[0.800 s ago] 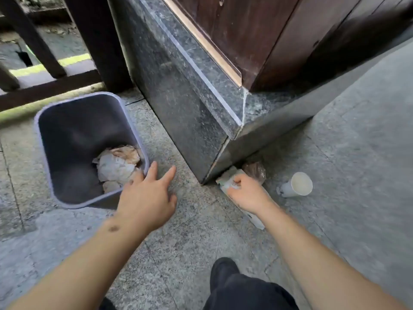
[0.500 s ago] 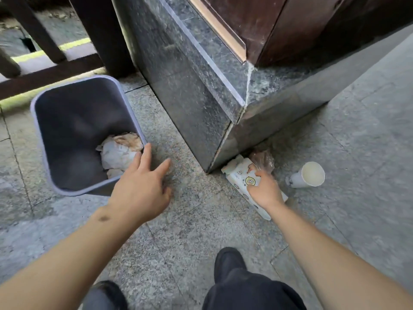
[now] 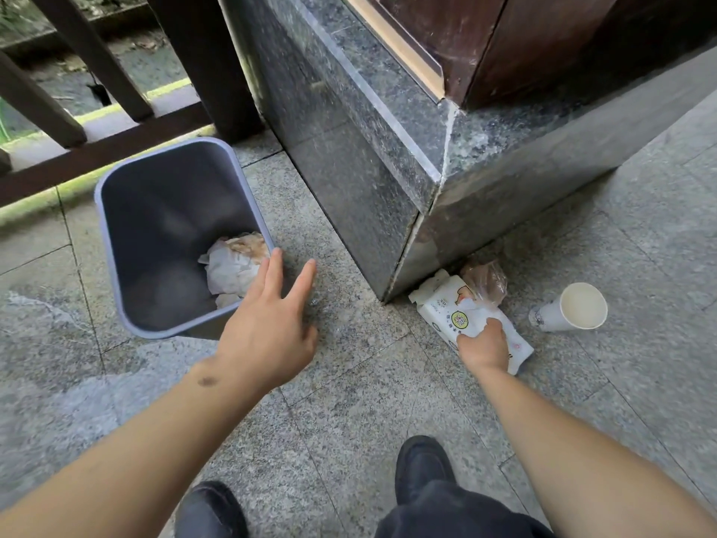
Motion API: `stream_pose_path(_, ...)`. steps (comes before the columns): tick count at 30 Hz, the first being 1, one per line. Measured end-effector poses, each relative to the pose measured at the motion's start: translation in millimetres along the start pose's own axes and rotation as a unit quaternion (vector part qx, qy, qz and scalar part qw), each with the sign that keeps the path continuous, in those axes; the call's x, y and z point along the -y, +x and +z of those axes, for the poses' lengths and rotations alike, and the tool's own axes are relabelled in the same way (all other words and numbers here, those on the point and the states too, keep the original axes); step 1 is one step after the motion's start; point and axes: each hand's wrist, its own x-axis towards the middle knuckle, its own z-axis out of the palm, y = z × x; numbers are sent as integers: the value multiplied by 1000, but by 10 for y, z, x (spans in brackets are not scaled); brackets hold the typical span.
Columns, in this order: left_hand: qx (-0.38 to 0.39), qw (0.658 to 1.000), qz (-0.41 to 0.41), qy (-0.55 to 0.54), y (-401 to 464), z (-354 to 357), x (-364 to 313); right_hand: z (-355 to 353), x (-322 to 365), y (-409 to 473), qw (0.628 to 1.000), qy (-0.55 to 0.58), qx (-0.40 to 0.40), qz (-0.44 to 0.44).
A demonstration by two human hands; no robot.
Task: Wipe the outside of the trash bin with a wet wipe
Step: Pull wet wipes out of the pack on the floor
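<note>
Trash bin (image 3: 116, 242), left of frame, looks light, rigid plastic; steady its rim. Left hand (image 3: 267, 335) hovers open; right hand (image 3: 483, 345) pinches the wipe pack (image 3: 446, 308).

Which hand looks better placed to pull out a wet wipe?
The right hand: it already rests on the wipe pack by the stone corner. The left hand hovers open beside the trash bin, away from the pack.

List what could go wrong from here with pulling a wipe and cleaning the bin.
1. The right hand pinches at the wet wipe pack one-handed; the whole pack may lift.
2. The paper cup lies close by and could get knocked.
3. The left hand hovers open; the trash bin is unsteadied.
</note>
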Motion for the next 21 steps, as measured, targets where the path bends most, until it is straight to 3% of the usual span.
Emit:
stream_pose_path(4, 9, 998, 25, 58, -3, 32, 24, 16, -44, 40, 997, -57, 23, -40)
stream_pose_path(8, 9, 998, 33, 51, -2, 16, 41, -25, -28, 134, 993, -81, -42, -68)
stream_pose_path(21, 34, 999, 33, 14, 16, -41, 33, -50, 132, 358, 995, -49, -86, 11)
